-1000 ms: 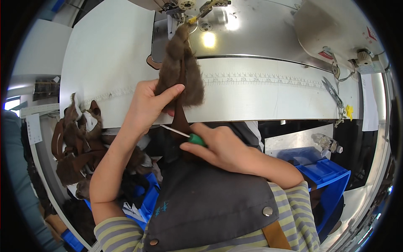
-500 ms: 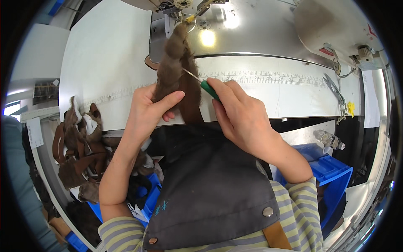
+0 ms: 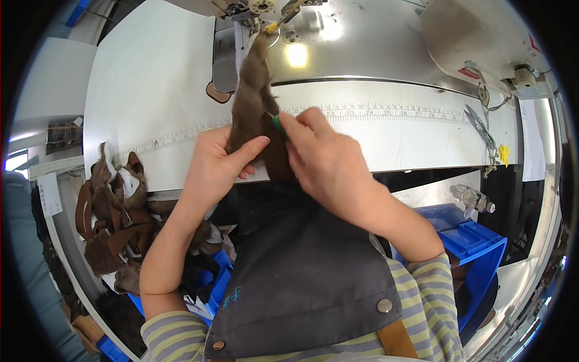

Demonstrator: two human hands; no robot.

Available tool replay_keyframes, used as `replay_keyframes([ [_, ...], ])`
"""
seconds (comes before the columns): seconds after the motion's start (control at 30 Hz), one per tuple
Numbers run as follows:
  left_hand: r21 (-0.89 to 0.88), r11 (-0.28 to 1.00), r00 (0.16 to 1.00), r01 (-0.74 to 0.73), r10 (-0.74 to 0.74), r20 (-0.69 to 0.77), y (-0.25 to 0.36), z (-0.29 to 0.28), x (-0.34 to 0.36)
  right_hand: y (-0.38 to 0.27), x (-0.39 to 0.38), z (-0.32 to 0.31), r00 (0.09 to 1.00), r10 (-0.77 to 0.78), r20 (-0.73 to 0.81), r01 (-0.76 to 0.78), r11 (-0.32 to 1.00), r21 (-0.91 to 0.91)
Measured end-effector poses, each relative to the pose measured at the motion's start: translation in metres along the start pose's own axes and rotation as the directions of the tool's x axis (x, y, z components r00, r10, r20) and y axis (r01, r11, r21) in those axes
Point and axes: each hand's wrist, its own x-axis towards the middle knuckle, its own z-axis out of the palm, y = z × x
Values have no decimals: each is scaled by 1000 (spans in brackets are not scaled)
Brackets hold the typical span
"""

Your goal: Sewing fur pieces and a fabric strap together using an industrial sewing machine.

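A long piece of brown fur point(image 3: 250, 90) runs from under the sewing machine's presser parts point(image 3: 263, 24) toward me. My left hand point(image 3: 218, 161) is closed on its left edge, the thumb lying on top. In my right hand point(image 3: 329, 160) is a thin pointed awl with a green handle point(image 3: 277, 123); its metal tip touches the fur's right side near the middle. Below the tip, a smooth brown strip point(image 3: 276, 151) along the fur hangs down toward my dark apron. My right fingers hide most of the handle.
Scissors point(image 3: 478, 123) lie at the table's right end beside a yellow tangle point(image 3: 503, 153). Brown fur pieces point(image 3: 114, 211) are heaped at the left below the table edge. A blue bin point(image 3: 473, 244) and a clear bottle point(image 3: 473, 198) sit at the lower right.
My right hand has moved left and closer to the fur with the awl, and less of its metal shaft shows. My left hand has shifted slightly, still gripping the fur.
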Motion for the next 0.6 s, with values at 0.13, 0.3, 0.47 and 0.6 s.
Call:
replay_keyframes([
  [0.13,63,998,1000,8,-8,5,1,3,0,-10,-15,7,999,-8,33,11,995,-104],
  [0.3,145,989,998,-39,32,51,9,-4,4,-11,-22,7,999,-37,34,43,983,-181],
  [0.47,216,974,997,-70,74,-13,6,-67,56,-10,-25,6,996,-64,62,75,976,-204],
  [0.6,464,663,659,-588,725,-201,6,-22,72,-13,-19,-6,995,67,72,-60,993,-101],
])
